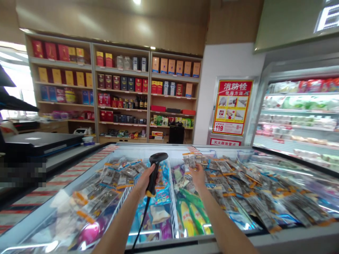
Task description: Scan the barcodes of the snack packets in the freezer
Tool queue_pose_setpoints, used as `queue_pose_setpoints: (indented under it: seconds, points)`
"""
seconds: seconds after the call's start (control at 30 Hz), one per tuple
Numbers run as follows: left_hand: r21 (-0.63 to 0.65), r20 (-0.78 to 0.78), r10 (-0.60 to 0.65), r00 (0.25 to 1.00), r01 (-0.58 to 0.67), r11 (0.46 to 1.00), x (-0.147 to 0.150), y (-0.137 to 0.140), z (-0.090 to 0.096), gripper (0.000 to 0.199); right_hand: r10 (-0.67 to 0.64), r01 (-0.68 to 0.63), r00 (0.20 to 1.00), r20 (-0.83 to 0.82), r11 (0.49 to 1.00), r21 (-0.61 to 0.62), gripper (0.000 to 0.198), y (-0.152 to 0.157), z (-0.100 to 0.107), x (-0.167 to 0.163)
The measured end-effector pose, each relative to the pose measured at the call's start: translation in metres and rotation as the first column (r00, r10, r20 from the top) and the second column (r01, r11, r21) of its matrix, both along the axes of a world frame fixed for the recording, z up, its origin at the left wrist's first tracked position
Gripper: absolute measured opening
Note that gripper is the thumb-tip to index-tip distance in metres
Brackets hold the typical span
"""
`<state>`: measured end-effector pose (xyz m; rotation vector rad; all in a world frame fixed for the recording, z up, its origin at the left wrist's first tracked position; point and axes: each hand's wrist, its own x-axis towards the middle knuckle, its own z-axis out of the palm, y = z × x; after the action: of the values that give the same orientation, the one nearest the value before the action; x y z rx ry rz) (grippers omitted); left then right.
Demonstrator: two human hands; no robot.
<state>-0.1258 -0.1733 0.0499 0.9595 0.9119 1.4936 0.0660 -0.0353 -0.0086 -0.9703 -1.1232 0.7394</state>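
Observation:
My left hand (144,182) is wrapped round the grip of a black barcode scanner (158,157), held upright above the chest freezer. Its cable (143,220) runs down toward the front edge. A small clear snack packet (189,161) with an orange strip and a printed label is pinched in my right hand (198,176), just right of the scanner. Many similar packets (225,165) lie heaped on the right side of the freezer top. Another pile of packets (129,171) is on the left side, beyond my left hand.
Ice cream packs (192,213) show inside the freezer (180,243). A dark flat device (42,141) stands on the counter at left. Shelves (120,74) of boxed goods line the back wall. At right is a lit display fridge (299,116).

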Motion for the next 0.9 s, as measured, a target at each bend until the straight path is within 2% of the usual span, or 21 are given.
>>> queue_pose_setpoints:
  seconds: [0.17, 0.3, 0.43, 0.6, 0.9]
  points:
    - [-0.047, -0.09, -0.064, 0.994, 0.06, 0.997, 0.0, -0.01, -0.006, 0.032, 0.057, -0.055, 0.995, -0.087, 0.998, 0.019, 0.022, 0.013, -0.005, 0.008]
    - [-0.103, -0.085, -0.09, 0.992, 0.081, 0.991, 0.0, -0.016, -0.001, 0.034, 0.122, -0.121, 0.982, -0.147, 0.992, 0.018, 0.023, 0.014, -0.006, 0.009]
    - [-0.126, -0.08, -0.126, 0.989, 0.115, 0.985, 0.004, -0.017, -0.002, 0.034, 0.122, -0.122, 0.977, -0.177, 0.992, 0.007, 0.025, 0.01, -0.005, 0.007]
    - [-0.117, -0.083, -0.145, 0.986, 0.135, 0.984, 0.006, -0.015, -0.007, 0.034, 0.142, -0.144, 0.976, -0.163, 0.99, 0.003, 0.025, 0.008, -0.007, 0.007]
    - [-0.146, -0.004, -0.133, 0.991, 0.131, 0.981, 0.001, -0.017, -0.003, 0.032, 0.15, -0.154, 0.98, -0.132, 0.988, -0.019, 0.026, 0.004, -0.006, 0.005]
